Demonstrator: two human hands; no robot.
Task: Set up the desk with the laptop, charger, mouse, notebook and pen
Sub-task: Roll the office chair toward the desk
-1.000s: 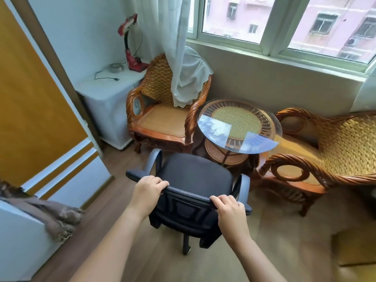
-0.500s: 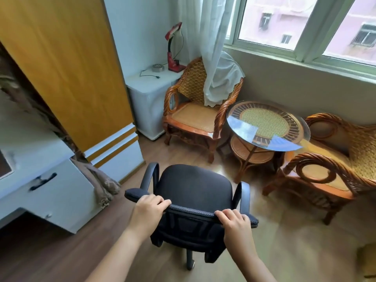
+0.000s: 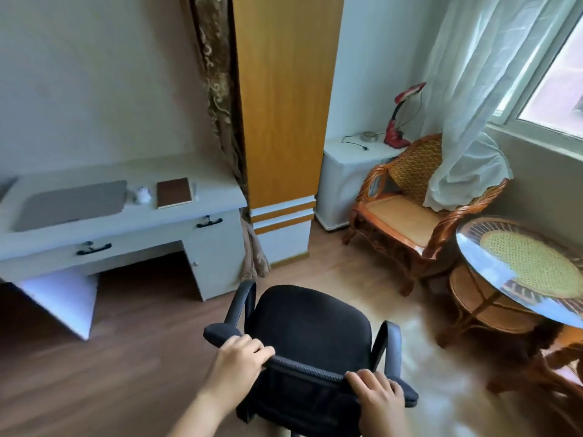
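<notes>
A black office chair [image 3: 310, 323] stands on the wood floor in front of me. My left hand [image 3: 239, 357] and my right hand [image 3: 377, 394] both grip the top edge of its backrest. To the left stands a white desk [image 3: 217, 200]. On it lie a closed grey laptop [image 3: 71, 205], a white mouse [image 3: 141, 194], a brown notebook [image 3: 174, 192] and what looks like a pen [image 3: 194, 188] beside the notebook. No charger is visible.
A wooden wardrobe [image 3: 280, 99] with a patterned curtain stands right of the desk. Beyond it are a white cabinet [image 3: 342, 181] with a red lamp [image 3: 400, 118], a rattan armchair [image 3: 407, 209] and a round glass-topped table [image 3: 523, 269] at the right.
The view has swung left, bringing the desk and its items into sight. Both hands keep their grip on the chair's backrest, and the chair has turned towards the desk.
</notes>
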